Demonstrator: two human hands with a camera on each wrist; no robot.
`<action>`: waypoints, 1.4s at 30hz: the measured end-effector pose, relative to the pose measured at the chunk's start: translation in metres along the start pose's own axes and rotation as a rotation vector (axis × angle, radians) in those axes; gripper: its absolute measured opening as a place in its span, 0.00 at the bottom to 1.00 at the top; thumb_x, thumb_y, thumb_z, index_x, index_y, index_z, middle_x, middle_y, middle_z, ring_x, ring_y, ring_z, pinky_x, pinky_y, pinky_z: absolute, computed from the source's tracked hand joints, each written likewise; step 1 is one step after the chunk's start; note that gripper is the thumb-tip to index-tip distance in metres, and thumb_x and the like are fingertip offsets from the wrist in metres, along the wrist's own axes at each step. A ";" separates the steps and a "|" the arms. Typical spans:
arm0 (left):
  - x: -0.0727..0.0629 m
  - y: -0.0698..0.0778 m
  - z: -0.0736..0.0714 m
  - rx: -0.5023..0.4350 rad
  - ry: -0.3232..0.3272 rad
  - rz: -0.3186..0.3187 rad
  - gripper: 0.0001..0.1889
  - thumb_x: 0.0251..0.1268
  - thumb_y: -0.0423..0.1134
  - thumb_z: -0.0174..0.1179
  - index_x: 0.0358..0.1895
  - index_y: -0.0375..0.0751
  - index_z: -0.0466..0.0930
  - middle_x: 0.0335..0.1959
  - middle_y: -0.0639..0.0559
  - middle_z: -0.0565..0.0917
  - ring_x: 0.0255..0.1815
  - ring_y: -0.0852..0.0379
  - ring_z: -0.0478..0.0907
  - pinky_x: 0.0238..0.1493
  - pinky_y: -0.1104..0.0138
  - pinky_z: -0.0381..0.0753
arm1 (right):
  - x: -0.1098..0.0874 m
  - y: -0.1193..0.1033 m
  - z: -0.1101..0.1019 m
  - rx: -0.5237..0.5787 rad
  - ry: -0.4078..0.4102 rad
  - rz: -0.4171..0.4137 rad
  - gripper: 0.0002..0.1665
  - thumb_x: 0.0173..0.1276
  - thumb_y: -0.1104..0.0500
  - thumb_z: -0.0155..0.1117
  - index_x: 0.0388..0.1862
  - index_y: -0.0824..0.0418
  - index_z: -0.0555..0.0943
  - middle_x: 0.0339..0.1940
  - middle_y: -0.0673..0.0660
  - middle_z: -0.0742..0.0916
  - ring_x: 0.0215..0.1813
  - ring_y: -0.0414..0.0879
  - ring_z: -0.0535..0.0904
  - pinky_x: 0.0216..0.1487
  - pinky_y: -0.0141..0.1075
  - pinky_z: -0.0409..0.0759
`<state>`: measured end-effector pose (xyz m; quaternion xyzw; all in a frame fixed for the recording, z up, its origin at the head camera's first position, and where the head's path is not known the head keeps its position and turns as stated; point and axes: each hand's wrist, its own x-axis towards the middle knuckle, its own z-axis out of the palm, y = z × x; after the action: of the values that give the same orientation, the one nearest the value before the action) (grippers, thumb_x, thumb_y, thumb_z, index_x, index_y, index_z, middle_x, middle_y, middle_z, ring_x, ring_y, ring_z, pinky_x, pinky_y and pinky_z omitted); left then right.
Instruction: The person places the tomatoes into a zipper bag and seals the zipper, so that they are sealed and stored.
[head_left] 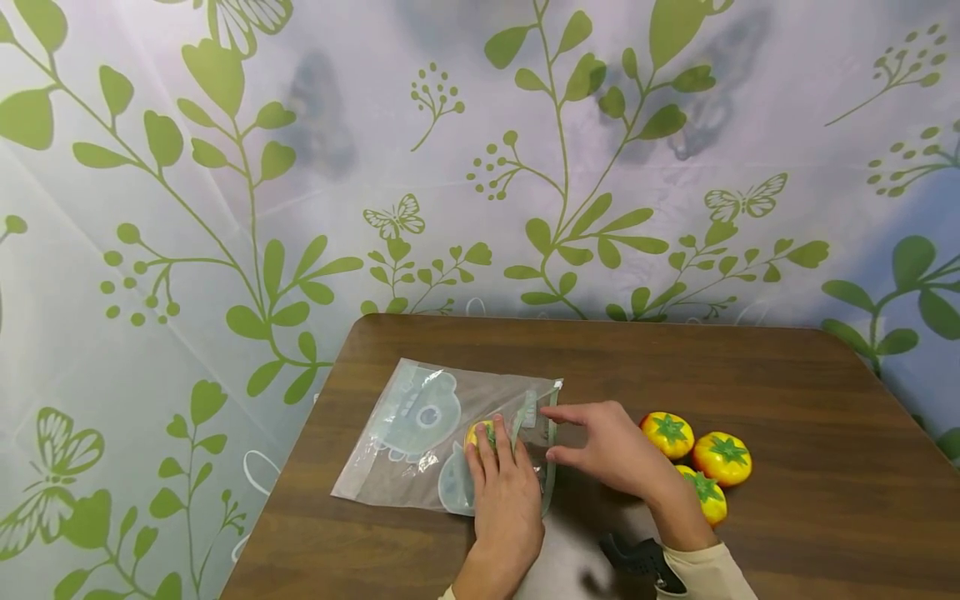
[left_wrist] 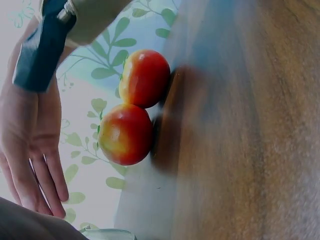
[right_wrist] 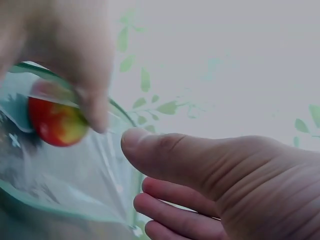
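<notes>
A clear zip bag (head_left: 491,379) with pale blue cartoon prints and a green-edged mouth lies on the table, its mouth facing right. Inside, near the mouth, is a glossy yellow-red tomato (right_wrist: 57,122) with a green leafy top. My left hand (head_left: 506,500) rests over the bag and this tomato, fingers extended and partly covering it in the head view. At the mouth's edge my right hand (head_left: 611,446) holds nothing; its index finger and thumb are spread and point at the bag. From the right wrist, my right thumb (right_wrist: 170,150) appears close beside the green edge.
Several more tomatoes (head_left: 722,458) sit together on the brown wooden table (head_left: 825,467), just right of my right forearm. A dark strap (head_left: 637,557) is at my right wrist. Behind the table hangs a leaf-patterned cloth (head_left: 450,167).
</notes>
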<state>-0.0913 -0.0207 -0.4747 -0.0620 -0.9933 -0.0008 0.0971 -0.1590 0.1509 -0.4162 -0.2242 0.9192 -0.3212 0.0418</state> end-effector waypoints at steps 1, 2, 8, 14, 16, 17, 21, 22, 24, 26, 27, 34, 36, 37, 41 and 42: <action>0.000 0.000 0.000 -0.002 0.001 -0.002 0.47 0.46 0.43 0.86 0.75 0.37 0.80 0.85 0.30 0.65 0.85 0.27 0.63 0.82 0.38 0.66 | -0.003 0.000 -0.004 -0.005 0.008 0.001 0.33 0.66 0.51 0.84 0.69 0.56 0.87 0.64 0.58 0.92 0.65 0.58 0.89 0.65 0.60 0.85; 0.000 0.000 0.000 -0.003 0.002 -0.005 0.47 0.45 0.43 0.87 0.74 0.37 0.79 0.85 0.30 0.65 0.85 0.27 0.63 0.82 0.38 0.66 | -0.005 0.001 -0.007 -0.009 0.015 0.003 0.34 0.66 0.50 0.84 0.69 0.56 0.87 0.65 0.58 0.91 0.65 0.59 0.89 0.65 0.60 0.85; 0.001 0.001 0.000 -0.006 -0.006 -0.011 0.47 0.46 0.42 0.86 0.75 0.37 0.79 0.85 0.30 0.65 0.85 0.27 0.63 0.82 0.38 0.66 | -0.022 0.005 -0.026 -0.008 0.047 0.055 0.37 0.64 0.47 0.86 0.71 0.53 0.86 0.67 0.57 0.90 0.67 0.59 0.88 0.65 0.61 0.85; 0.000 0.000 0.001 -0.022 -0.010 -0.017 0.45 0.49 0.40 0.86 0.75 0.37 0.80 0.86 0.30 0.64 0.86 0.27 0.62 0.82 0.37 0.66 | -0.042 0.014 -0.045 -0.062 0.094 0.103 0.38 0.62 0.42 0.86 0.71 0.46 0.87 0.49 0.47 0.94 0.43 0.48 0.87 0.50 0.47 0.87; 0.001 0.000 0.001 -0.026 0.001 -0.019 0.44 0.49 0.39 0.85 0.74 0.37 0.80 0.85 0.30 0.65 0.85 0.27 0.62 0.81 0.38 0.66 | -0.049 0.018 -0.051 -0.078 0.110 0.112 0.38 0.62 0.42 0.86 0.71 0.47 0.87 0.50 0.49 0.95 0.50 0.52 0.89 0.54 0.53 0.88; 0.001 0.000 0.001 -0.028 0.005 -0.020 0.43 0.50 0.39 0.85 0.74 0.37 0.80 0.85 0.31 0.65 0.85 0.27 0.63 0.81 0.38 0.67 | -0.052 0.020 -0.053 -0.083 0.117 0.112 0.38 0.63 0.42 0.86 0.71 0.48 0.87 0.55 0.52 0.95 0.55 0.56 0.90 0.58 0.58 0.88; 0.000 0.000 0.002 -0.042 0.018 -0.023 0.40 0.52 0.37 0.84 0.73 0.37 0.81 0.85 0.31 0.66 0.85 0.27 0.63 0.81 0.38 0.68 | -0.064 0.029 -0.065 -0.087 0.115 0.157 0.39 0.63 0.41 0.85 0.72 0.50 0.86 0.64 0.60 0.92 0.65 0.67 0.87 0.62 0.69 0.83; 0.000 0.000 0.002 -0.045 0.018 -0.022 0.40 0.53 0.37 0.83 0.73 0.37 0.81 0.85 0.31 0.66 0.85 0.27 0.63 0.81 0.38 0.68 | -0.067 0.032 -0.067 -0.093 0.109 0.173 0.39 0.64 0.40 0.84 0.72 0.50 0.86 0.64 0.61 0.92 0.63 0.66 0.88 0.61 0.69 0.84; 0.000 -0.001 0.002 -0.047 0.020 -0.022 0.38 0.55 0.37 0.83 0.72 0.37 0.81 0.85 0.31 0.66 0.85 0.27 0.63 0.81 0.38 0.68 | -0.073 0.037 -0.072 -0.100 0.111 0.191 0.40 0.64 0.40 0.84 0.73 0.49 0.85 0.64 0.62 0.91 0.62 0.65 0.88 0.58 0.68 0.84; 0.001 -0.001 0.002 -0.045 0.020 -0.021 0.38 0.56 0.38 0.82 0.72 0.37 0.81 0.85 0.31 0.66 0.85 0.27 0.63 0.80 0.38 0.68 | -0.079 0.043 -0.076 -0.109 0.116 0.203 0.41 0.64 0.39 0.84 0.74 0.49 0.85 0.63 0.64 0.91 0.61 0.65 0.88 0.56 0.67 0.85; 0.001 -0.001 0.002 -0.046 0.020 -0.020 0.38 0.56 0.39 0.82 0.72 0.37 0.81 0.85 0.31 0.66 0.85 0.27 0.63 0.80 0.38 0.68 | -0.083 0.046 -0.078 -0.110 0.119 0.208 0.41 0.64 0.39 0.84 0.74 0.49 0.85 0.63 0.64 0.91 0.60 0.65 0.88 0.56 0.67 0.85; 0.001 -0.001 0.003 -0.045 0.028 -0.024 0.38 0.55 0.37 0.82 0.72 0.37 0.82 0.85 0.31 0.66 0.85 0.27 0.64 0.80 0.37 0.68 | -0.103 0.069 -0.092 -0.136 0.095 0.272 0.42 0.66 0.37 0.81 0.76 0.50 0.83 0.64 0.65 0.90 0.63 0.69 0.85 0.55 0.70 0.83; 0.001 -0.001 0.004 -0.045 0.029 -0.026 0.37 0.55 0.37 0.82 0.72 0.38 0.82 0.85 0.31 0.66 0.85 0.27 0.64 0.80 0.38 0.68 | -0.109 0.075 -0.095 -0.151 0.089 0.295 0.43 0.66 0.36 0.81 0.76 0.51 0.82 0.66 0.67 0.89 0.64 0.71 0.85 0.54 0.70 0.83; 0.001 -0.001 0.003 -0.046 0.030 -0.027 0.38 0.55 0.37 0.82 0.72 0.38 0.82 0.85 0.31 0.67 0.85 0.27 0.64 0.80 0.38 0.68 | -0.111 0.078 -0.096 -0.161 0.086 0.307 0.44 0.66 0.36 0.81 0.76 0.52 0.82 0.67 0.68 0.89 0.64 0.72 0.85 0.54 0.70 0.83; 0.001 0.000 0.002 -0.040 0.035 -0.027 0.37 0.55 0.38 0.82 0.71 0.38 0.82 0.84 0.31 0.67 0.85 0.27 0.64 0.80 0.38 0.69 | -0.121 0.089 -0.100 -0.198 0.081 0.362 0.46 0.64 0.35 0.82 0.76 0.54 0.82 0.67 0.72 0.87 0.65 0.78 0.82 0.52 0.72 0.82; 0.001 0.000 0.002 -0.038 0.034 -0.026 0.38 0.54 0.38 0.82 0.71 0.39 0.83 0.84 0.31 0.67 0.85 0.27 0.64 0.80 0.38 0.69 | -0.123 0.091 -0.101 -0.203 0.083 0.370 0.46 0.64 0.35 0.82 0.76 0.54 0.82 0.67 0.72 0.87 0.65 0.79 0.82 0.52 0.72 0.82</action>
<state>-0.0926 -0.0207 -0.4767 -0.0507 -0.9921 -0.0218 0.1126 -0.1059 0.3258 -0.4005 -0.0414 0.9733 -0.2225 0.0392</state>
